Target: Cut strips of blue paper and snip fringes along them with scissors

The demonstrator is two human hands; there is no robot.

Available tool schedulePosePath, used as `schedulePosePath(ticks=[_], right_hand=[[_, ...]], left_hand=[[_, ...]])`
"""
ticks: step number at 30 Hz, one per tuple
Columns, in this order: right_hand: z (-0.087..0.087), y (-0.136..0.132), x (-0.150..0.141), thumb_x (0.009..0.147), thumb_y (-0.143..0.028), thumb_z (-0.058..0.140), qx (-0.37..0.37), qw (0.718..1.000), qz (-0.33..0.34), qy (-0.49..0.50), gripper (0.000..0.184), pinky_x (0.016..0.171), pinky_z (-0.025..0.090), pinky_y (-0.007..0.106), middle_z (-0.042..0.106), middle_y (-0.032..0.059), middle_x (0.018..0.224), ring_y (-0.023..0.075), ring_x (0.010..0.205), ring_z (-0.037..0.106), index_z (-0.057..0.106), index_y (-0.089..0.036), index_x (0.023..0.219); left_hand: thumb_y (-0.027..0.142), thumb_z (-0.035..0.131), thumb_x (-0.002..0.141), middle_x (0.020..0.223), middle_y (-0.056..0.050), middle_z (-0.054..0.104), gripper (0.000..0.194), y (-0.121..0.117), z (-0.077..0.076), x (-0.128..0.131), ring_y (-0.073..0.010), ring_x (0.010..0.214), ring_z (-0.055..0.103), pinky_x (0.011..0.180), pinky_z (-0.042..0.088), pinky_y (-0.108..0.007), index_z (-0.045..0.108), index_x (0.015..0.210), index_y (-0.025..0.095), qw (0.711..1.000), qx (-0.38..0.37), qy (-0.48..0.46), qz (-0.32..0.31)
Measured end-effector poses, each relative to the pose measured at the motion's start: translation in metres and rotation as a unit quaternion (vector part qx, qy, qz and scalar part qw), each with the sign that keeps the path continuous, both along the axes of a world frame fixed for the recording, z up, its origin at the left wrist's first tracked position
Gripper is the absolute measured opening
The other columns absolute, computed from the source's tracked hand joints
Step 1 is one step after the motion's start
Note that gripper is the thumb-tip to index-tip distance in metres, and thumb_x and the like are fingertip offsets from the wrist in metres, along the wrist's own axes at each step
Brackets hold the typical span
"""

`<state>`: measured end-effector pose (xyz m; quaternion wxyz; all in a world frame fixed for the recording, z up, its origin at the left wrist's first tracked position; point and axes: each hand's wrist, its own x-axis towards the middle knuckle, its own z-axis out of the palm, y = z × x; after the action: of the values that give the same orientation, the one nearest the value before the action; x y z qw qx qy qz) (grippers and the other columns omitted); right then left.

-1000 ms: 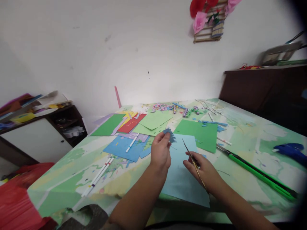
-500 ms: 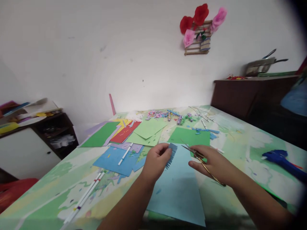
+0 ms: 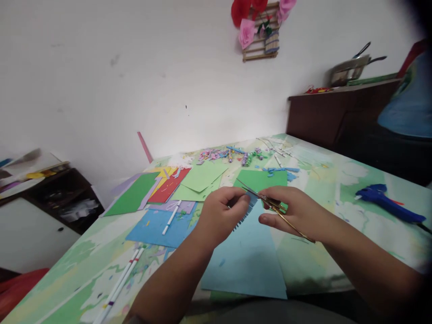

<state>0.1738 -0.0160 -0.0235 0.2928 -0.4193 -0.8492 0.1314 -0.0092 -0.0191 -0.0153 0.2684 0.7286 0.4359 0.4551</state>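
Between the thumb and fingers of my left hand (image 3: 223, 216) is a small blue fringed paper strip (image 3: 251, 206), its cut edge pointing down. My right hand (image 3: 292, 209) grips a pair of gold-handled scissors (image 3: 275, 207). The blades reach left across the top end of the strip, close to my left fingertips. Whether the blades are closed on the strip I cannot tell. Below both hands lies a light blue sheet (image 3: 248, 261) with a small blue scrap on it. A green sheet (image 3: 245, 177) lies just beyond the scissors.
Coloured sheets, among them a red one (image 3: 170, 185) and a blue one (image 3: 145, 227), spread across the left. White sticks (image 3: 118, 283) lie at front left. A blue glue gun (image 3: 388, 202) rests at right. Paper scraps (image 3: 211, 155) and curled pieces sit at the back.
The scissors have come left to the strip, and my two hands are now closer together. The camera view has shifted to the right and tilted slightly.
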Motion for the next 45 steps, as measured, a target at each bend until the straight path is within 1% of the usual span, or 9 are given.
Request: schedulePosePath(ticks=[7,14,20,24,31,35,38,42,45], right_hand=[[0.004,0.001,0.0,0.073,-0.054,0.052,0.043,0.999,0.003,-0.002,0.037,0.055,0.034,0.025,0.053,0.0001,0.064,0.0131,0.058,0.045,0.057,-0.018,0.081],[0.001,0.01,-0.002,0.072,-0.051,0.056,0.062,0.998,0.021,0.021,0.035,0.057,0.037,0.024,0.056,0.0017,0.071,0.0141,0.064,0.049,0.057,-0.018,0.085],[0.0,0.009,-0.003,0.068,-0.063,0.052,0.091,0.994,0.037,0.037,0.05,0.055,0.037,0.024,0.056,0.0024,0.068,0.0156,0.064,0.05,0.058,-0.019,0.09],[0.0,0.006,-0.003,0.068,-0.068,0.045,0.101,0.994,0.03,0.042,0.057,0.059,0.04,0.027,0.058,0.0044,0.07,0.0167,0.067,0.051,0.058,-0.018,0.091],[-0.006,0.002,-0.003,0.066,-0.07,0.042,0.135,0.99,-0.003,0.027,0.056,0.053,0.037,0.025,0.054,0.0024,0.061,0.0143,0.057,0.048,0.059,-0.018,0.077],[-0.01,0.002,-0.002,0.064,-0.066,0.051,0.158,0.986,-0.038,0.035,0.049,0.051,0.037,0.023,0.053,0.0009,0.058,0.0134,0.055,0.049,0.057,-0.019,0.071],[-0.016,0.004,-0.001,0.065,-0.066,0.048,0.164,0.984,-0.054,0.043,0.048,0.05,0.037,0.023,0.054,0.0014,0.056,0.0135,0.053,0.05,0.056,-0.019,0.066],[-0.027,0.009,0.007,0.064,-0.07,0.046,0.144,0.981,-0.104,0.081,0.053,0.05,0.039,0.026,0.055,0.0017,0.056,0.016,0.053,0.052,0.058,-0.02,0.077],[-0.036,0.01,0.021,0.068,-0.068,0.044,0.118,0.976,-0.106,0.149,0.057,0.059,0.043,0.031,0.057,0.0048,0.07,0.0201,0.063,0.055,0.054,-0.021,0.099]], left_hand=[[0.023,0.05,0.071,0.053,0.002,0.049,0.015,0.001,0.014,0.0,-0.0088,0.051,0.042,0.047,0.033,-0.021,0.059,0.062,0.016,0.999,0.015,0.035,-0.009],[0.02,0.049,0.072,0.052,0.001,0.05,0.017,0.008,0.015,-0.003,-0.0087,0.051,0.043,0.048,0.034,-0.021,0.059,0.059,0.015,0.998,0.043,0.04,-0.021],[0.016,0.049,0.071,0.06,-0.002,0.06,0.017,0.006,0.022,-0.004,-0.01,0.054,0.049,0.048,0.036,-0.021,0.063,0.061,0.015,0.993,0.058,0.072,-0.069],[0.017,0.051,0.071,0.063,-0.003,0.064,0.017,0.005,0.026,-0.002,-0.0114,0.056,0.052,0.051,0.038,-0.022,0.066,0.062,0.017,0.993,0.058,0.071,-0.075],[0.016,0.054,0.067,0.062,-0.003,0.064,0.015,0.008,0.026,-0.002,-0.0133,0.055,0.052,0.05,0.037,-0.023,0.068,0.066,0.019,0.994,0.021,0.055,-0.087],[0.016,0.051,0.069,0.059,-0.002,0.061,0.016,0.01,0.025,0.001,-0.011,0.052,0.049,0.047,0.035,-0.022,0.067,0.064,0.017,0.991,0.035,0.092,-0.09],[0.016,0.05,0.071,0.053,0.0,0.055,0.016,0.013,0.024,0.004,-0.0092,0.048,0.045,0.046,0.032,-0.021,0.063,0.062,0.017,0.988,0.037,0.118,-0.097],[0.02,0.05,0.072,0.052,0.001,0.052,0.014,0.02,0.021,0.006,-0.0091,0.05,0.045,0.046,0.033,-0.021,0.059,0.061,0.017,0.99,0.018,0.116,-0.082],[0.022,0.049,0.074,0.058,0.001,0.056,0.01,0.028,0.017,0.006,-0.0098,0.052,0.051,0.049,0.039,-0.022,0.056,0.068,0.017,0.994,-0.07,0.034,-0.078]])
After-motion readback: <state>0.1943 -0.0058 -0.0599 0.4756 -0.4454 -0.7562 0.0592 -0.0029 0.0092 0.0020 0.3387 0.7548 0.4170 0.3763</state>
